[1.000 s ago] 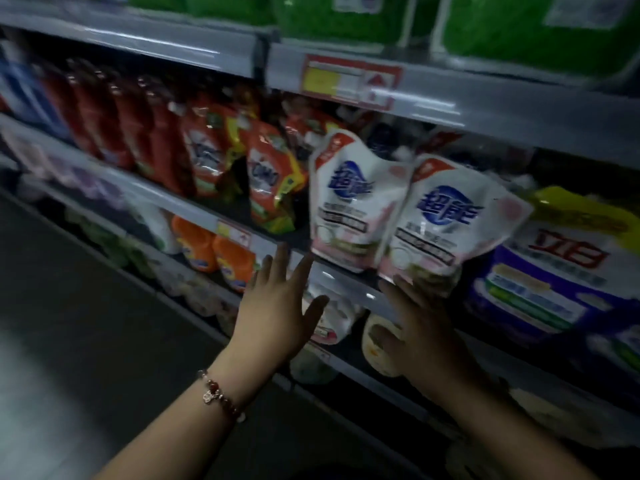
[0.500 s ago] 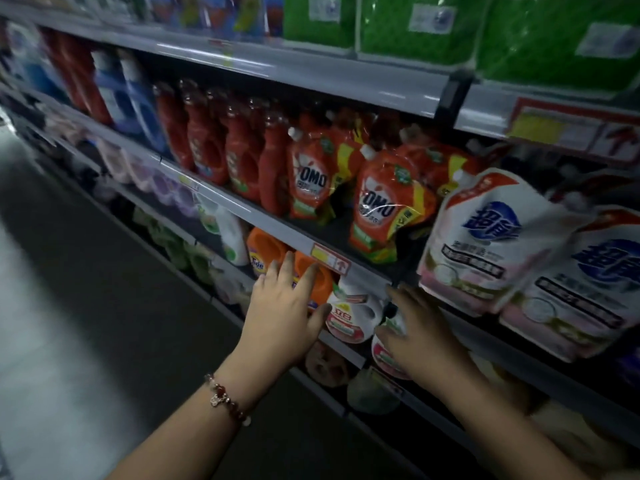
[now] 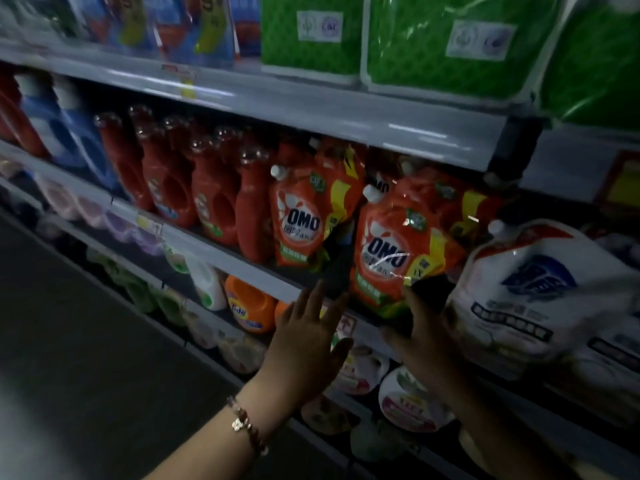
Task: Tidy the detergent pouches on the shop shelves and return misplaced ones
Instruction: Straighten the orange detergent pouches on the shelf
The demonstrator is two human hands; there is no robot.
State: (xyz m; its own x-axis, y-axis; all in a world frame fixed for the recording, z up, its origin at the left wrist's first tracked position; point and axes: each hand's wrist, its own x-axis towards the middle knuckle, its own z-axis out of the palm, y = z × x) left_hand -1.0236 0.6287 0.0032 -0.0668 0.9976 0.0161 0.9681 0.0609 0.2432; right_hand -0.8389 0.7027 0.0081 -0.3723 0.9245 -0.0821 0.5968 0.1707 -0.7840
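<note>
The orange pouch (image 3: 394, 251) stands upright on the shelf (image 3: 242, 261) just above my hands, nearer my right hand (image 3: 420, 336); both it and my left hand (image 3: 306, 344) are spread wide, holding nothing.

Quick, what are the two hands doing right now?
Left hand: open, fingers straight, holding nothing.
Right hand: open, fingers at the OMO pouch; contact unclear.
</note>
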